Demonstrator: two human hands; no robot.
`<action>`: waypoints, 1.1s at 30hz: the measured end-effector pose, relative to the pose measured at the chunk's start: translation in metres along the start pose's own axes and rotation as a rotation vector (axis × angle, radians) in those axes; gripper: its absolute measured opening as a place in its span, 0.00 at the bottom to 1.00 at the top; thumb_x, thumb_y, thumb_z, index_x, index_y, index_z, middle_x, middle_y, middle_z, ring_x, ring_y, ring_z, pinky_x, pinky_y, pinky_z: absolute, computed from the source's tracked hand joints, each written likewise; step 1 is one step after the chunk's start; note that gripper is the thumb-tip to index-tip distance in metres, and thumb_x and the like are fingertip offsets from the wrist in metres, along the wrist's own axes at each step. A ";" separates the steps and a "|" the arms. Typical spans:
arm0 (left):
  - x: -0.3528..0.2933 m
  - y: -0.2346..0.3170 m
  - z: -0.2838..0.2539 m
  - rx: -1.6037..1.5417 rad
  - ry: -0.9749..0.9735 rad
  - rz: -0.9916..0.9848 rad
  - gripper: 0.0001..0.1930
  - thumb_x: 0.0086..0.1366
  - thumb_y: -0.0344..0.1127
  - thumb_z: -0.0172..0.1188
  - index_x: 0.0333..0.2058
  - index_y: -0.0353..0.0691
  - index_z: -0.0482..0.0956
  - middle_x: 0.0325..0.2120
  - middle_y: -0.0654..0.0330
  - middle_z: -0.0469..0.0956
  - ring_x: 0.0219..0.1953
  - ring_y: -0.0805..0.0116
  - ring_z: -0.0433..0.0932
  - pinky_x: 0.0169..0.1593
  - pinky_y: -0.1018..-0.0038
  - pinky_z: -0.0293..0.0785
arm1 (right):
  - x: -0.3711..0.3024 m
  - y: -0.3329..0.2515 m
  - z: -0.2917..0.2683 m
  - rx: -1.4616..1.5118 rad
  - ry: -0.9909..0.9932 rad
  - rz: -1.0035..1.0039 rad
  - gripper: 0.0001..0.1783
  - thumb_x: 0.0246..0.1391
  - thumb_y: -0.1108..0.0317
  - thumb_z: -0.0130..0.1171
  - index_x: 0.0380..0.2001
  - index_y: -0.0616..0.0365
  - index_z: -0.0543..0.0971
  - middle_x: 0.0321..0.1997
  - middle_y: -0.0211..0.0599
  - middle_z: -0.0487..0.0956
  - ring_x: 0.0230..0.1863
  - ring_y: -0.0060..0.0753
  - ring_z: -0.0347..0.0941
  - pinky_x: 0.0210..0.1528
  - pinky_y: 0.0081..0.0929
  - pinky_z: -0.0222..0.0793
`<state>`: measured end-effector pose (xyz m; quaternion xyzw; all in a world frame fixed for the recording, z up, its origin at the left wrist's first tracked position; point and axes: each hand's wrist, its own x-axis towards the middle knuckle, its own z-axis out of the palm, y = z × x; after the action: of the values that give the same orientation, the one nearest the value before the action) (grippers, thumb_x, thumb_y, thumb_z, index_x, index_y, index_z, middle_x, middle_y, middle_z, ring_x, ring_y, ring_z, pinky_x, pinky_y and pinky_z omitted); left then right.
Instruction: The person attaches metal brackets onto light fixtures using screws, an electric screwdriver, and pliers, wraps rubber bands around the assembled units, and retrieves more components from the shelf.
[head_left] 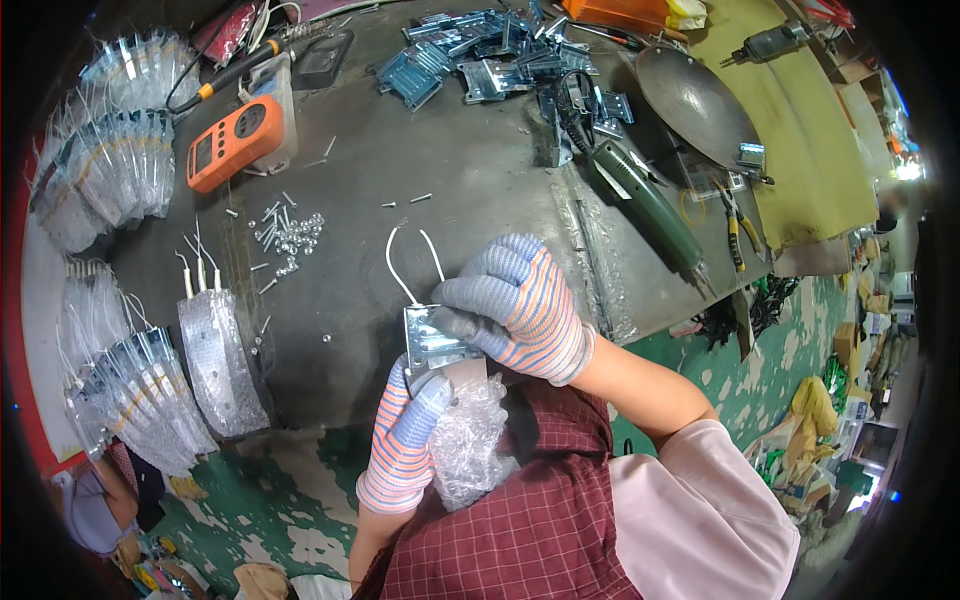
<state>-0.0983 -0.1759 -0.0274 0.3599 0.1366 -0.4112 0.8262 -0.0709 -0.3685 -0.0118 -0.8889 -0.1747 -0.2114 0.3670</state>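
Both my hands wear striped knit gloves with grey fingertips. At the table's near edge I hold a flat part wrapped in bubble wrap [468,440], with a shiny metal bracket [432,335] at its upper end. Two white wires [392,265] stick up from the bracket. My left hand [405,435] grips the part from below, its thumb over the lower bracket. My right hand [515,305] is closed at the bracket's upper right edge, by the base of a wire; whether a small piece sits between its fingertips is hidden.
Small screws and nuts [285,232] lie left of my hands. Wrapped parts with wires [222,350] stand further left. An orange meter [235,143], a pile of metal brackets [490,60], a green electric screwdriver [645,205], pliers [740,225] and a round metal dish [697,100] rest on the table.
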 end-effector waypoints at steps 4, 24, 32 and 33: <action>-0.006 0.006 -0.001 0.148 0.024 0.039 0.39 0.56 0.48 0.68 0.60 0.34 0.64 0.53 0.50 0.72 0.56 0.58 0.73 0.60 0.64 0.71 | 0.003 0.010 0.000 -0.055 -0.040 -0.201 0.14 0.43 0.58 0.68 0.34 0.49 0.81 0.30 0.31 0.75 0.33 0.40 0.71 0.37 0.39 0.64; -0.016 0.027 -0.044 -0.277 0.274 0.259 0.41 0.56 0.70 0.57 0.51 0.34 0.72 0.31 0.48 0.78 0.29 0.57 0.79 0.31 0.64 0.78 | 0.141 0.031 0.091 -0.150 -0.241 0.090 0.12 0.54 0.61 0.57 0.39 0.55 0.79 0.41 0.42 0.79 0.47 0.48 0.75 0.49 0.41 0.70; -0.015 0.032 -0.041 -0.386 0.209 0.227 0.42 0.56 0.70 0.58 0.51 0.34 0.72 0.32 0.48 0.78 0.30 0.56 0.79 0.32 0.64 0.79 | 0.181 0.018 0.131 -0.500 -0.611 0.251 0.15 0.51 0.66 0.58 0.43 0.57 0.79 0.43 0.48 0.82 0.45 0.50 0.79 0.47 0.44 0.75; -0.014 0.034 -0.043 -0.356 0.229 0.209 0.42 0.56 0.70 0.58 0.51 0.33 0.72 0.32 0.48 0.78 0.30 0.56 0.79 0.33 0.64 0.79 | 0.176 0.017 0.129 -0.503 -0.618 0.248 0.15 0.51 0.66 0.58 0.43 0.57 0.79 0.43 0.48 0.82 0.45 0.50 0.79 0.47 0.44 0.75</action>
<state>-0.0780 -0.1236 -0.0336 0.2650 0.2618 -0.2493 0.8939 0.1184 -0.2589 -0.0156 -0.9868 -0.1110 0.0748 0.0913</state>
